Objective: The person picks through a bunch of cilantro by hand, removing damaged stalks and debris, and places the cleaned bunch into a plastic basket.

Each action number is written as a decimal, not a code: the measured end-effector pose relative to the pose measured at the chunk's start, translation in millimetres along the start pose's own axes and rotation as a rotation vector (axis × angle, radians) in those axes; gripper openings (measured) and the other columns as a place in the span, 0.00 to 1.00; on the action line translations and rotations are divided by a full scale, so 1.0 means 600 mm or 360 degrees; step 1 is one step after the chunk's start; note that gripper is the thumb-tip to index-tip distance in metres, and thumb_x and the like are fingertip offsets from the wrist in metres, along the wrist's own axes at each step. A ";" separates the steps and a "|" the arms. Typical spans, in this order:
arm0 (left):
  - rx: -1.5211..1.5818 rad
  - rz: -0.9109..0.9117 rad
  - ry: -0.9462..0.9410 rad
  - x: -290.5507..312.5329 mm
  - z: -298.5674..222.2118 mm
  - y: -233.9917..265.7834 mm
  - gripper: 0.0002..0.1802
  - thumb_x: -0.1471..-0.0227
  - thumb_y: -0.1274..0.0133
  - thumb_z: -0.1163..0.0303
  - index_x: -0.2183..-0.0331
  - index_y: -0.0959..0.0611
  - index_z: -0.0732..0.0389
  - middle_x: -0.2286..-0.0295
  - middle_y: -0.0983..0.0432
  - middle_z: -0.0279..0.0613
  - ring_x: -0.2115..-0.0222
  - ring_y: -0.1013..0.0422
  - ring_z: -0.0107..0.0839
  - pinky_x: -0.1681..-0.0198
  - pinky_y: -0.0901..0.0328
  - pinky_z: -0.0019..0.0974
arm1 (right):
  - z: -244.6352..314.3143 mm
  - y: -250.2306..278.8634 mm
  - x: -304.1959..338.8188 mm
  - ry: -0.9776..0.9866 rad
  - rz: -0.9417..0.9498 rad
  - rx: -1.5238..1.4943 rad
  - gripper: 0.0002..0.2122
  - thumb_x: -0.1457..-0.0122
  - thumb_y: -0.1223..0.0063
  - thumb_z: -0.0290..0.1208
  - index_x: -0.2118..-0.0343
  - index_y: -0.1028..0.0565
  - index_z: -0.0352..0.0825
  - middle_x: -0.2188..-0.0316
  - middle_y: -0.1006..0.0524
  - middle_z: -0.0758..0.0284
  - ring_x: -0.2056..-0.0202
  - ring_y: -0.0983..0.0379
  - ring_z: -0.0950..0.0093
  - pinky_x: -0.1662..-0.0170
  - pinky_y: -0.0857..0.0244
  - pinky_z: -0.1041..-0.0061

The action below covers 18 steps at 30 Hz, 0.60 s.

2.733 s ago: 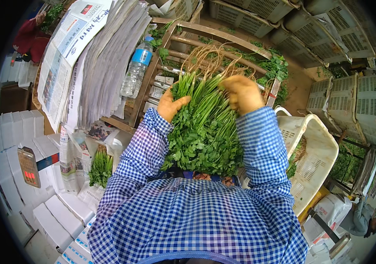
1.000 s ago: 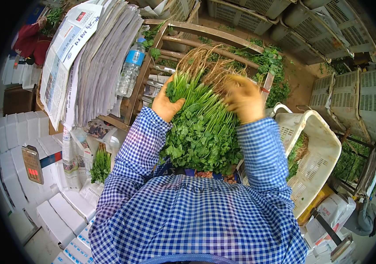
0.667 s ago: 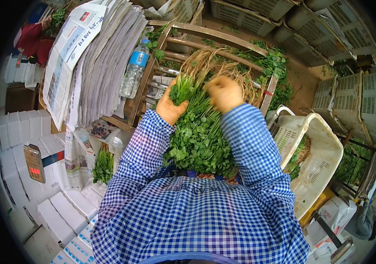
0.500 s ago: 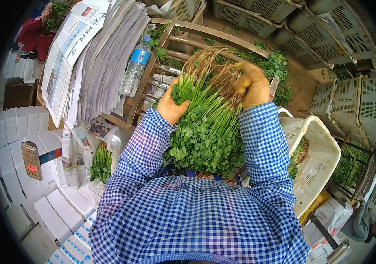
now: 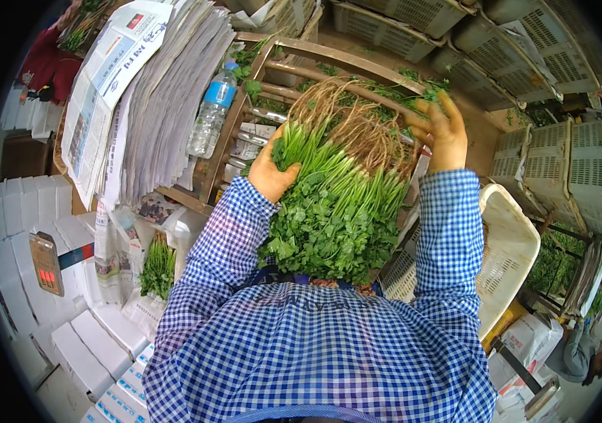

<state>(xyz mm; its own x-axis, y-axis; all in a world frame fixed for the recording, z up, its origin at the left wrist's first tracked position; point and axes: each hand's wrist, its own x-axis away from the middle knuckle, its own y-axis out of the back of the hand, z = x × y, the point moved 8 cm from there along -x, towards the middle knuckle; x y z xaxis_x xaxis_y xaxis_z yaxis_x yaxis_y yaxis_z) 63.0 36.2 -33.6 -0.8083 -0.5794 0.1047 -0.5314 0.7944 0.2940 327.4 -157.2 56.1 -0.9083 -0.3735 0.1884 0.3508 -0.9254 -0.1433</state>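
A broad bunch of leafy green herbs, like coriander or celery, lies in front of my body. Its brown roots point away from me and its leaves toward me. My left hand grips the bunch at its left side, thumb over the pale stems and fingers behind. To the right of the roots, my right hand is raised off the bunch with its fingers spread. A bit of green leaf shows at its fingertips; whether they touch it I cannot tell.
Beyond the bunch is a brown slatted rack with loose greens. A water bottle leans beside a tall newspaper stack. At right stands a white plastic crate. A scale display and smaller herb bunch are at left.
My right hand has moved off the roots, up and to the right, and its curled fingers have spread. The roots now lie more fanned out. My left hand keeps its hold.
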 end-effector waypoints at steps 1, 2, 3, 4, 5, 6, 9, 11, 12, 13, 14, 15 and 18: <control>-0.0056 -0.0013 -0.0021 0.001 -0.004 0.004 0.46 0.50 0.39 0.82 0.33 0.43 0.60 0.42 0.32 0.49 0.43 0.32 0.36 0.37 0.39 0.36 | -0.013 0.028 0.006 -0.0066 0.0034 0.0432 0.18 0.33 0.46 0.36 0.48 0.26 0.28 0.65 0.17 0.59 0.72 0.21 0.75 0.69 0.25 0.76; -0.0158 -0.0043 0.0054 0.005 0.028 0.011 0.49 0.51 0.39 0.81 0.33 0.45 0.60 0.37 0.40 0.54 0.39 0.38 0.44 0.36 0.40 0.42 | -0.027 0.045 0.030 -0.0253 0.0056 0.0567 0.15 0.34 0.45 0.36 0.53 0.24 0.29 0.67 0.17 0.60 0.76 0.23 0.77 0.72 0.26 0.77; -0.0393 -0.0135 -0.0089 0.009 -0.005 0.009 0.50 0.51 0.39 0.80 0.32 0.46 0.59 0.36 0.45 0.55 0.37 0.41 0.47 0.35 0.41 0.45 | -0.044 0.073 0.065 -0.0454 0.0051 0.0706 0.13 0.34 0.45 0.36 0.57 0.22 0.29 0.69 0.17 0.61 0.79 0.24 0.79 0.75 0.27 0.78; -0.0629 -0.0216 -0.0244 0.015 -0.066 0.005 0.50 0.51 0.38 0.78 0.32 0.47 0.59 0.35 0.49 0.57 0.36 0.43 0.51 0.34 0.43 0.48 | -0.056 0.100 0.095 -0.0496 -0.0072 0.0729 0.13 0.34 0.44 0.38 0.61 0.21 0.30 0.71 0.17 0.62 0.81 0.26 0.79 0.77 0.29 0.78; -0.0876 -0.0311 -0.0398 0.027 -0.121 0.008 0.51 0.51 0.38 0.77 0.32 0.47 0.58 0.33 0.53 0.58 0.35 0.46 0.54 0.34 0.44 0.51 | -0.072 0.116 0.127 -0.0539 -0.0177 0.0742 0.13 0.35 0.44 0.40 0.65 0.21 0.32 0.72 0.18 0.63 0.84 0.28 0.80 0.78 0.30 0.78; -0.0851 -0.0216 -0.0340 0.033 -0.128 0.002 0.49 0.48 0.39 0.68 0.31 0.47 0.56 0.32 0.61 0.60 0.34 0.52 0.61 0.33 0.48 0.56 | -0.099 0.124 0.156 -0.0588 -0.0143 0.0704 0.14 0.35 0.43 0.41 0.65 0.21 0.32 0.73 0.18 0.64 0.83 0.28 0.80 0.78 0.30 0.78; -0.1356 -0.0007 -0.0852 0.056 -0.178 -0.063 0.34 0.44 0.43 0.50 0.40 0.27 0.54 0.31 0.55 0.52 0.31 0.57 0.55 0.31 0.58 0.60 | -0.148 0.115 0.221 -0.0634 0.0079 0.0675 0.17 0.37 0.40 0.45 0.64 0.21 0.32 0.74 0.19 0.66 0.82 0.28 0.82 0.74 0.29 0.78; -0.1508 0.0449 -0.0706 0.053 -0.178 -0.114 0.36 0.48 0.47 0.35 0.53 0.17 0.57 0.33 0.51 0.51 0.32 0.59 0.60 0.35 0.62 0.75 | -0.166 0.097 0.238 -0.0530 0.0145 0.0742 0.18 0.36 0.41 0.43 0.55 0.21 0.31 0.71 0.18 0.63 0.76 0.23 0.79 0.70 0.28 0.76; -0.1611 0.0573 -0.0643 0.051 -0.176 -0.130 0.38 0.50 0.46 0.33 0.57 0.16 0.60 0.34 0.49 0.53 0.32 0.59 0.61 0.35 0.62 0.75 | -0.165 0.086 0.243 -0.0570 0.0189 0.0827 0.18 0.36 0.42 0.43 0.54 0.21 0.32 0.70 0.18 0.63 0.75 0.22 0.79 0.69 0.27 0.76; -0.1711 0.0693 -0.0580 0.051 -0.171 -0.141 0.40 0.51 0.46 0.31 0.60 0.15 0.63 0.35 0.46 0.54 0.32 0.59 0.61 0.35 0.61 0.76 | -0.155 0.074 0.245 -0.0607 0.0233 0.0915 0.17 0.35 0.42 0.42 0.53 0.22 0.32 0.70 0.17 0.63 0.75 0.22 0.78 0.68 0.27 0.76; -0.1630 0.0639 -0.0551 0.048 -0.177 -0.139 0.38 0.53 0.41 0.35 0.65 0.15 0.68 0.36 0.44 0.57 0.32 0.59 0.60 0.36 0.61 0.77 | -0.161 0.072 0.243 -0.0581 0.0280 0.0973 0.17 0.35 0.43 0.41 0.52 0.22 0.32 0.70 0.17 0.62 0.74 0.21 0.77 0.67 0.27 0.76; -0.1666 0.0627 -0.0510 0.048 -0.179 -0.141 0.37 0.54 0.40 0.37 0.67 0.16 0.68 0.36 0.44 0.57 0.32 0.58 0.60 0.36 0.62 0.77 | -0.158 0.075 0.245 -0.0552 0.0250 0.0957 0.17 0.35 0.43 0.41 0.53 0.21 0.32 0.71 0.17 0.63 0.74 0.21 0.77 0.67 0.27 0.76; -0.1716 0.0549 -0.0416 0.046 -0.183 -0.146 0.27 0.56 0.34 0.49 0.73 0.17 0.67 0.37 0.42 0.59 0.32 0.56 0.58 0.36 0.63 0.78 | -0.138 0.084 0.253 -0.0409 0.0093 0.0933 0.15 0.35 0.42 0.40 0.58 0.20 0.30 0.75 0.19 0.65 0.77 0.22 0.78 0.71 0.27 0.77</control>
<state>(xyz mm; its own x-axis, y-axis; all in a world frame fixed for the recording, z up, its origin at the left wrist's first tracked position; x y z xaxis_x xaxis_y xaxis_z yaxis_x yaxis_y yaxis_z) 115.2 -69.3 47.8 -0.9625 -0.2075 0.1745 0.1170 0.2628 0.9577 188.5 -255.3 -3.3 -0.8257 -0.3608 0.4336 0.5307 -0.7573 0.3805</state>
